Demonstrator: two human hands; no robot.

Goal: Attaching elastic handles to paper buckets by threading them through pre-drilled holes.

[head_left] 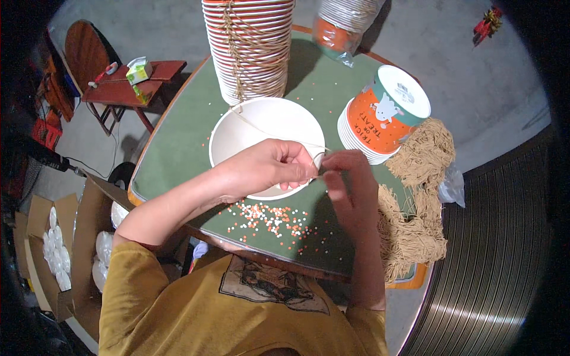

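A white paper bucket [237,133] stands on the green tabletop, its open mouth facing up toward me. A thin tan cord [285,140] runs across its mouth to the right side of the rim. My left hand [267,167] reaches over the bucket, thumb and fingers pinched on the cord at that rim. Close beside it, my right hand [351,187] has its fingers bent around the cord's end, partly in shadow. The exact knot or hole between the fingertips is too small to make out.
Behind the bucket rises a tall stack of corded buckets [252,53]. An upside-down orange bucket stack [377,115] and tan cord bundles [418,196] lie right. Orange and white paper dots [270,219] litter the near table. Cardboard boxes [89,249] stand left; a bench [139,77] farther back.
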